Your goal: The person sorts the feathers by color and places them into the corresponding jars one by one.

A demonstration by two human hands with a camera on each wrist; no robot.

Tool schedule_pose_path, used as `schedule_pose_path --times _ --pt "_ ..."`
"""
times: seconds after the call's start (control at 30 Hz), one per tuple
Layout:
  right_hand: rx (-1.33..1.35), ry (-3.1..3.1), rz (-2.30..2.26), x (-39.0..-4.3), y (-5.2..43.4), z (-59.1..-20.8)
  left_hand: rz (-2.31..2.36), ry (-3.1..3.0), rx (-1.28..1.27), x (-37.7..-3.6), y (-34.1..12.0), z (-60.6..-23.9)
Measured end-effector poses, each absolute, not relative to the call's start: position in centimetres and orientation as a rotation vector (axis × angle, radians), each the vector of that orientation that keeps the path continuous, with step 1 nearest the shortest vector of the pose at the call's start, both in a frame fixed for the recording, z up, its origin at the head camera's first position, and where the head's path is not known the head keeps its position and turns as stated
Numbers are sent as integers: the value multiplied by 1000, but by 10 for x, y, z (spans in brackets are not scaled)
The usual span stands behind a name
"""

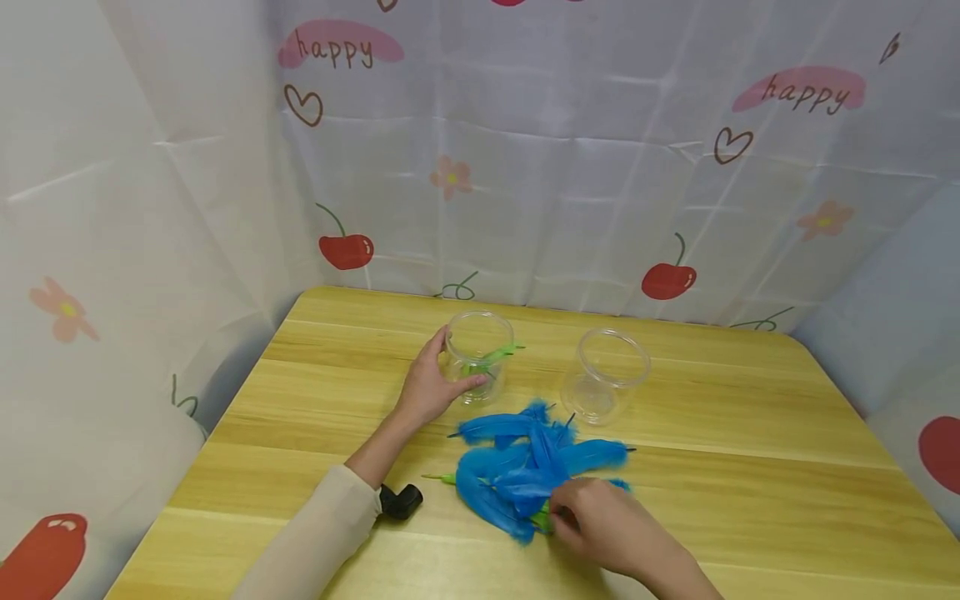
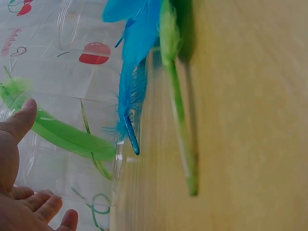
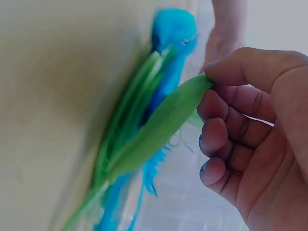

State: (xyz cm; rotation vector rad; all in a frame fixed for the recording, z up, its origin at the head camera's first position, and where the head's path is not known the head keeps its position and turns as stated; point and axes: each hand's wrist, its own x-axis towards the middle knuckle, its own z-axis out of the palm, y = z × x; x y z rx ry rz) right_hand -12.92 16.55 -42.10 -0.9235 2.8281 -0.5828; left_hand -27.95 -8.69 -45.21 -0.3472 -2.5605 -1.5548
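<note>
My left hand (image 1: pixel 429 385) grips the side of a clear plastic cup (image 1: pixel 491 390), thumb in front and fingers around the far side. Inside that cup lean green feathers (image 1: pixel 495 357), one tip poking over the rim; the left wrist view shows a green feather (image 2: pixel 67 134) through the clear wall. Low at the front of a pile of blue feathers (image 1: pixel 525 462) is my right hand (image 1: pixel 600 523). Its thumb and index finger pinch the tip of a green feather (image 3: pixel 159 127), whose quill points down and left in the right wrist view. More green feathers lie beneath the blue ones.
A second clear plastic cup (image 1: pixel 592 398) stands right of the first, behind the feather pile. A green quill (image 1: pixel 438 477) sticks out from the pile's left side. The wooden table (image 1: pixel 750 467) meets a printed curtain (image 1: pixel 555 208) at the back.
</note>
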Motion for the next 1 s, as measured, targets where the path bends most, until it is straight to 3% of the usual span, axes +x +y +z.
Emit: schedule_pose_path --times 1.0 --pt "-1123 2869 -1035 -136 205 -365 -1564 -2552 -358 -280 -87 -453"
